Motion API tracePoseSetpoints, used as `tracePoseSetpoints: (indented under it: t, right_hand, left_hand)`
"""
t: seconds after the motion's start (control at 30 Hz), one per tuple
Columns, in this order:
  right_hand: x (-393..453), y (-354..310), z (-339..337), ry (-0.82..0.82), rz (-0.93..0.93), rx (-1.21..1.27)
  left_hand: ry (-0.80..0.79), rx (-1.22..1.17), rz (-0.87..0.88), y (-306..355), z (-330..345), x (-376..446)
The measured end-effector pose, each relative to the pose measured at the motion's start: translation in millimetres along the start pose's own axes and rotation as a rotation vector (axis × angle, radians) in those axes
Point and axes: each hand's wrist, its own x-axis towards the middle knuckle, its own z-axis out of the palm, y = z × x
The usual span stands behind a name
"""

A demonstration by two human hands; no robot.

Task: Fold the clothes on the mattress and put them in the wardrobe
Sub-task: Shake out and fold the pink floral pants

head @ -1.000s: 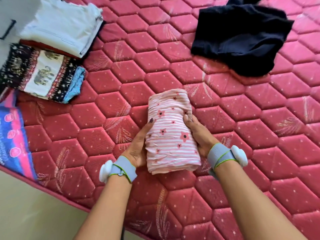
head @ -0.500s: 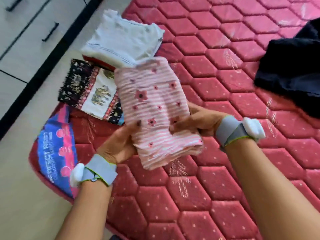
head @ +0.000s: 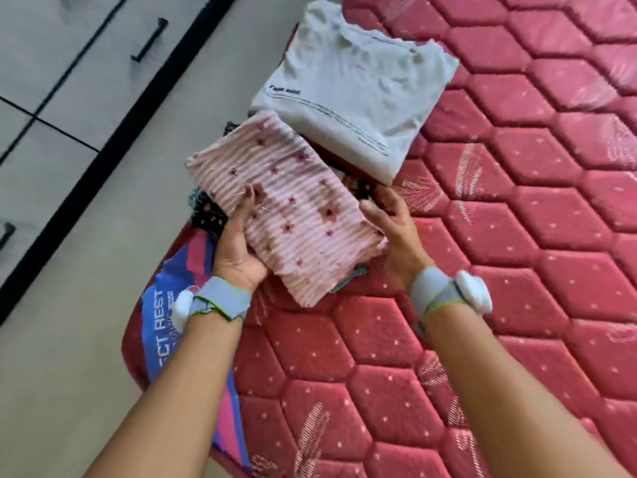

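— Since half a second ago, has the pink striped garment (head: 289, 208) shifted?
— Yes, it has gone from mid-air over the mattress (head: 517, 236) to the corner, on top of the dark patterned folded cloth (head: 208, 215), just beside the white folded shirt (head: 355, 88)
— And the hands?
— Left hand (head: 238, 250) grips the garment's near left edge, thumb on top. Right hand (head: 393, 222) sits at its right edge with fingers curled under the fabric; motion blur hides the exact hold
— Anything else around?
— A blue and pink label (head: 172, 315) on the mattress corner, grey bands with white pods on both wrists, and wardrobe doors (head: 69, 81) with black handles across the floor (head: 69, 339)
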Motion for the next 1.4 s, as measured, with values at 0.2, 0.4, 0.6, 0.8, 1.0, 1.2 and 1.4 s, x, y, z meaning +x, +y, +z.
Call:
tracePoseSetpoints:
  t: [0.2, 0.4, 0.6, 0.8, 1.0, 1.2, 1.4]
  right_hand:
    - [-9.2, -9.1, 17.6, 0.061, -0.206, -0.07]
    - [21.9, -50.4, 42.2, 0.199, -0.232, -0.13]
    - [6.3, -18.3, 53.5, 0.296, -0.319, -0.415]
    - [3.9, -9.0, 64.6, 0.475, -0.49, -0.554]
    - [-8.9, -0.6, 68.2, 0.692, -0.665, -1.084]
    - [-0.1, 27.3, 73.2, 0.339, -0.678, -1.553]
    - [9.8, 27.9, 49.0, 0.029, -0.556, -1.599]
  left_hand:
    - [0.047, 0.037, 0.135, 20.8, 0.5, 4.6]
    - [0.038, 0.045, 0.19, 38.0, -15.6, -3.0]
    - [0.391, 0.18, 0.147, 51.5, -16.7, -1.6]
    - [0.779, 0.718, 0.525, 75.0, -26.9, 11.9]
    - [0.558, 1.804, 1.175, 59.4, -2.2, 8.4]
    - [0.28, 2.199, 0.705, 42.4, -1.1, 48.8]
    - [0.269, 2.15, 0.608, 50.9, -11.8, 55.9]
